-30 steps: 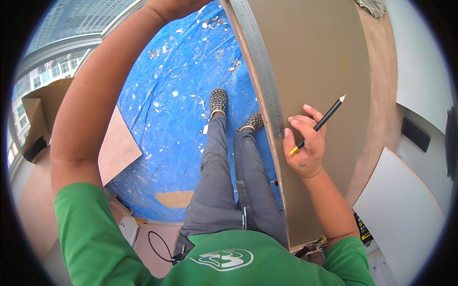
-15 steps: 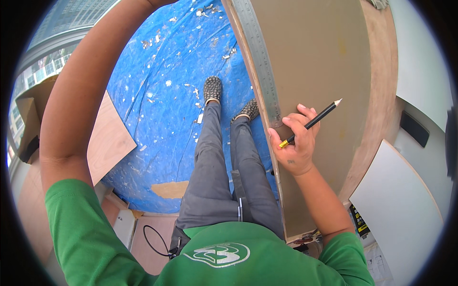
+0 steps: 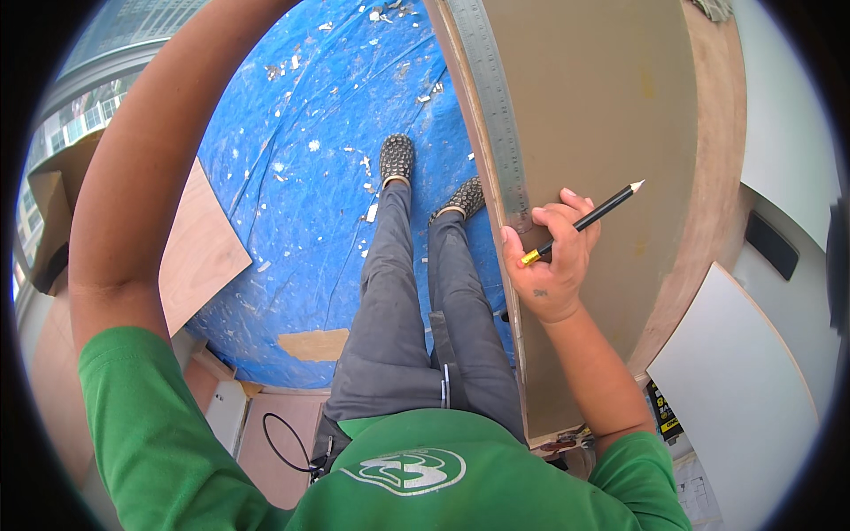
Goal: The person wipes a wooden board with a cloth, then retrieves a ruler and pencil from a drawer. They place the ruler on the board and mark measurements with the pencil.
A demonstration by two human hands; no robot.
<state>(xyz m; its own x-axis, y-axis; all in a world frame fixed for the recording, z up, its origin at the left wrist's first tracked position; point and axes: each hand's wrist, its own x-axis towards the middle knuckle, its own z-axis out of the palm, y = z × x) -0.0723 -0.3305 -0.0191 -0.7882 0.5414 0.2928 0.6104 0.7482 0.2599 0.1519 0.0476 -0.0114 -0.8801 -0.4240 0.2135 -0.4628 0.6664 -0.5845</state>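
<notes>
A black pencil [image 3: 607,209] with a yellow end lies across the fingers of my right hand [image 3: 558,276], its pale tip pointing away to the right. The same hand rests at the near end of a long metal ruler [image 3: 500,115], thumb at the board's left edge and fingertips by the ruler. Along that edge, the ruler lies on a large brown-grey board [image 3: 611,97]. My left forearm reaches up past the top of the picture, so the left hand is out of sight.
A blue sheet [image 3: 301,203] strewn with white scraps covers the floor under my feet. To the left are a plywood piece [image 3: 204,257] and a window [image 3: 88,111]. White panels [image 3: 735,354] and a dark flat block [image 3: 771,243] are at the right.
The board, ruler and right hand sit slightly farther right in the picture. My left wrist has slipped out past the top edge. The pencil stays in my right hand.
</notes>
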